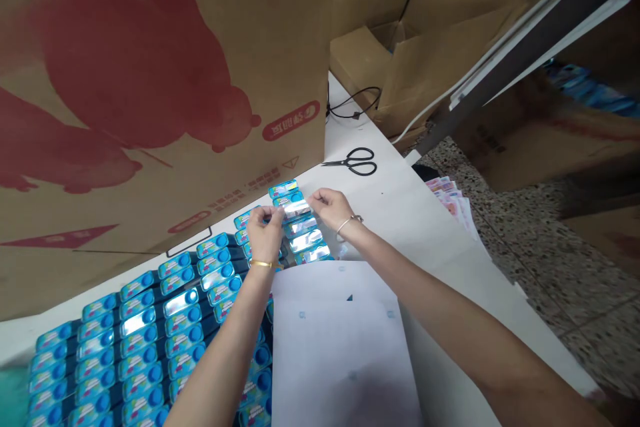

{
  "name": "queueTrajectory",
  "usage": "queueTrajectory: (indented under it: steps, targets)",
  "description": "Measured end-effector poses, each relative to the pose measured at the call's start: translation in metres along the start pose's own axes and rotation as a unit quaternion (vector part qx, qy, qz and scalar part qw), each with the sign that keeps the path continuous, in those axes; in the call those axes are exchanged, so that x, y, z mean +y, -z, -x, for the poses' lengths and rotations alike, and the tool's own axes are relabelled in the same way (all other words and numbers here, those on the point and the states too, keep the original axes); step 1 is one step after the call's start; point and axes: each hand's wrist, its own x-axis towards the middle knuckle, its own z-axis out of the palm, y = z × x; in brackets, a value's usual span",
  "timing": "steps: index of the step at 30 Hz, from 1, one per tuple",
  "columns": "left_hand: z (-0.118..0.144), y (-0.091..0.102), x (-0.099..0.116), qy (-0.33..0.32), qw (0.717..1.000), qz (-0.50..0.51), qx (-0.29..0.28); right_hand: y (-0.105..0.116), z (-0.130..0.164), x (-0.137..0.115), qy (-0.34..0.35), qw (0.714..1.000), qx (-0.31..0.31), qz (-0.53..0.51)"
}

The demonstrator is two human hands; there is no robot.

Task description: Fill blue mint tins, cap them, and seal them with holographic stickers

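Observation:
Rows of small blue blister packs (150, 333) cover the left part of the white table (400, 213). A short column of the same packs (300, 227) lies at the far end of the rows. My left hand (265, 232) pinches the left end of one shiny pack (297, 209) in that column. My right hand (331, 207) holds its right end with the fingertips. Both wrists wear a thin bracelet. A white sheet of paper (340, 340) lies between my forearms, over part of the packs.
A big cardboard box with a red print (150, 93) stands along the table's left side. Black scissors (356, 161) and a black cable (353, 105) lie farther back. Open cardboard boxes (425, 47) stand beyond the table. Printed cards (450, 197) hang off the right edge.

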Motion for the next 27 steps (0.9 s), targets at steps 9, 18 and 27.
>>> queueTrajectory:
  steps: [9, 18, 27]
  targets:
    - [-0.031, -0.022, -0.009, -0.016, 0.982, -0.182, 0.048, -0.008, -0.035, 0.001, -0.009, 0.968, 0.017, 0.252]
    - [-0.026, -0.030, -0.014, -0.009, 0.959, -0.280, 0.032, -0.012, -0.046, 0.017, -0.007, 0.960, 0.002, 0.280]
    - [-0.030, -0.029, -0.003, 0.040, 0.943, -0.328, 0.028, -0.015, -0.033, 0.041, 0.020, 0.972, -0.031, 0.232]
